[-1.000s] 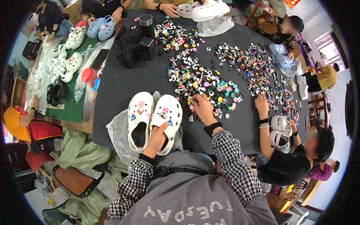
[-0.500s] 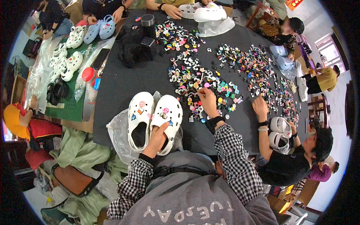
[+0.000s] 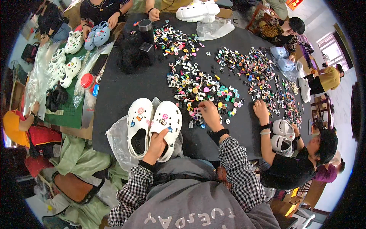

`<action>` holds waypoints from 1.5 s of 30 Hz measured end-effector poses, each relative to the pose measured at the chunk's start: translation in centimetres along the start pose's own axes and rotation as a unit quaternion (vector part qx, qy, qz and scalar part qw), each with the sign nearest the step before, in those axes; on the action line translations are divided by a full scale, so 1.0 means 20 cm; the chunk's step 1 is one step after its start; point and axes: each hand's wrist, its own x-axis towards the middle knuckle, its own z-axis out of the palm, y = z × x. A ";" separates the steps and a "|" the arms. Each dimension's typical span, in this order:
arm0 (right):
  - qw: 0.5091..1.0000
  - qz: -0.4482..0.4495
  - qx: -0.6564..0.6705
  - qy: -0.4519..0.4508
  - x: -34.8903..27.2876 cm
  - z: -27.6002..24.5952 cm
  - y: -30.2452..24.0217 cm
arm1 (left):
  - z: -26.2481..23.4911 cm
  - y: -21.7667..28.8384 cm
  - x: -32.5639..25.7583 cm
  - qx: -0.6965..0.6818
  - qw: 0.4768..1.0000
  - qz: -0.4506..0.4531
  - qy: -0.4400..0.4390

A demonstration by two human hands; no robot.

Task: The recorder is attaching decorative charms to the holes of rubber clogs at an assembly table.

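My left hand [image 3: 155,145]: closed around the heel of the right-hand white clog [image 3: 166,128], at the near edge of the black table [image 3: 118,91].
My right hand [image 3: 209,114]: fingers pinched narrow in the pile of small coloured charms [image 3: 202,89]; whether one is held, I cannot tell.
White clogs: the other white clog [image 3: 138,128] lies just beside the first, both carrying charms, both on a clear plastic bag [image 3: 118,143] at the near edge.
Neighbour's hand [image 3: 261,110]: on the charms toward the table's right edge.
Packages: red-capped container [image 3: 87,82] at the left edge; crumpled clear bag [image 3: 213,28] at the far edge.
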 end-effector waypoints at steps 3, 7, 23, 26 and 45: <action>0.994 -0.065 -0.032 0.080 0.05 0.02 -0.05 | -0.02 0.01 -0.01 0.000 1.000 -0.006 -0.005; 0.978 -0.164 -0.102 0.076 0.15 0.06 -0.04 | 0.00 0.01 -0.01 0.013 1.000 -0.003 0.013; 0.995 0.059 0.078 -0.034 0.27 0.03 -0.02 | 0.00 0.01 -0.02 0.028 1.000 -0.003 0.012; 0.988 0.094 0.119 -0.040 0.28 0.02 0.04 | 0.03 0.01 -0.02 0.027 1.000 0.005 0.005; 0.990 0.035 0.137 0.014 0.19 0.05 0.04 | 0.06 0.02 -0.03 0.024 1.000 0.013 0.008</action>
